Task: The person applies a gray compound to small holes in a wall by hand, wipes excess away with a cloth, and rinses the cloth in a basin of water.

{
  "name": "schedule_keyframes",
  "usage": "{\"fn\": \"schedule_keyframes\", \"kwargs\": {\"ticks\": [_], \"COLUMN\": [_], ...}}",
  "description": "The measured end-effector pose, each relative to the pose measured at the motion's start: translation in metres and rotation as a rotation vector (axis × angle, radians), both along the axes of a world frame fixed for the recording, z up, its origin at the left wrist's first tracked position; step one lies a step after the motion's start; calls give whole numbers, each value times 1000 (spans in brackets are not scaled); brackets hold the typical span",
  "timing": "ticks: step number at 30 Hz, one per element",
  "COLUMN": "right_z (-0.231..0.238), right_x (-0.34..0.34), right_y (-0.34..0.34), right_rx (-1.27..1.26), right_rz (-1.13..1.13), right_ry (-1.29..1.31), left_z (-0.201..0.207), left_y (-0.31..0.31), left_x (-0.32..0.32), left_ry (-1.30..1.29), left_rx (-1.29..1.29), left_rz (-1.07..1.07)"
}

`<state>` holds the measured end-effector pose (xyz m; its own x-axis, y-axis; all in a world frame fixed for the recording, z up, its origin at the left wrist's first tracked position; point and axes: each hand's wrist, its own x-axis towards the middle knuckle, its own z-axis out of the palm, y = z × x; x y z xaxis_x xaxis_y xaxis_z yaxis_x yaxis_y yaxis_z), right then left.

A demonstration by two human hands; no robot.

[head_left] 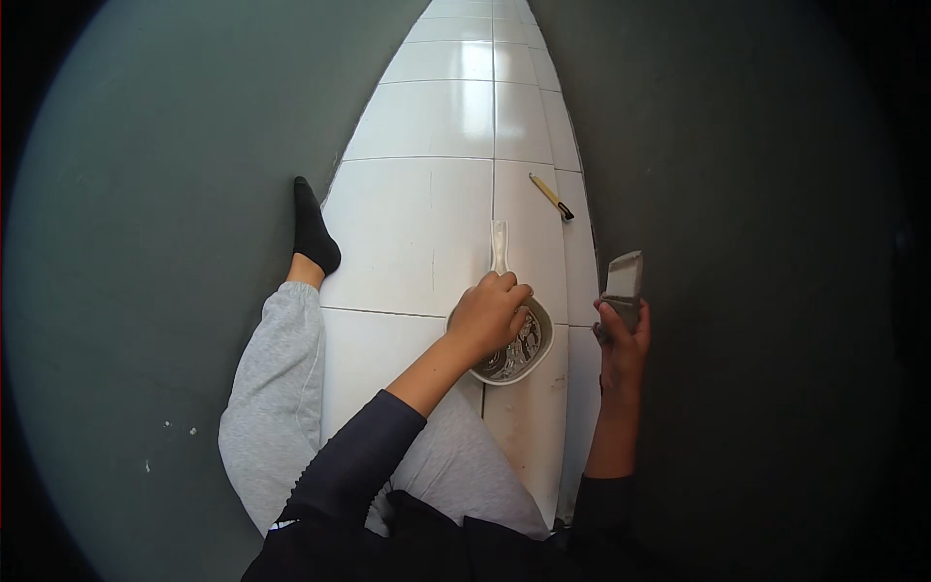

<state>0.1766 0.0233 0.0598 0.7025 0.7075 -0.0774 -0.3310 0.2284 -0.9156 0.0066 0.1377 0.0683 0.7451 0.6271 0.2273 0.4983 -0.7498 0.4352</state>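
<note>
A pale water dipper (500, 242) with a short flat handle stands on the white tiles, its handle pointing away from me. Grey, glistening wet matter lies in its bowl. My left hand (488, 317) reaches across the bowl, fingers closed at the rim by the base of the handle; the fingertips are partly hidden. To the right, my right hand (626, 347) grips a flat grey block (624, 275) with a paler edge. It is raised beside the grey wall, and I cannot tell exactly what kind of block it is.
A yellow cutter knife (551, 196) with a black end lies on the tiles beyond the dipper. Grey walls (194, 145) close in on both sides of the narrow tiled floor (407, 252). My left foot (312, 233), in a black sock, rests against the left wall.
</note>
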Motion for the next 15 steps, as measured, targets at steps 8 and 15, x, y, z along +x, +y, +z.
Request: {"fn": "schedule_keyframes", "kwargs": {"ticks": [8,15], "right_z": [-47,-75], "right_x": [87,109], "right_y": [184,248], "right_rx": [-360,-760], "right_rz": [369,480], "right_ry": [-392,-626], "left_z": [3,4], "left_y": [60,85], "left_x": [16,23], "left_ry": [182,579], "left_rx": [236,278], "left_rz": [-357,-439]}}
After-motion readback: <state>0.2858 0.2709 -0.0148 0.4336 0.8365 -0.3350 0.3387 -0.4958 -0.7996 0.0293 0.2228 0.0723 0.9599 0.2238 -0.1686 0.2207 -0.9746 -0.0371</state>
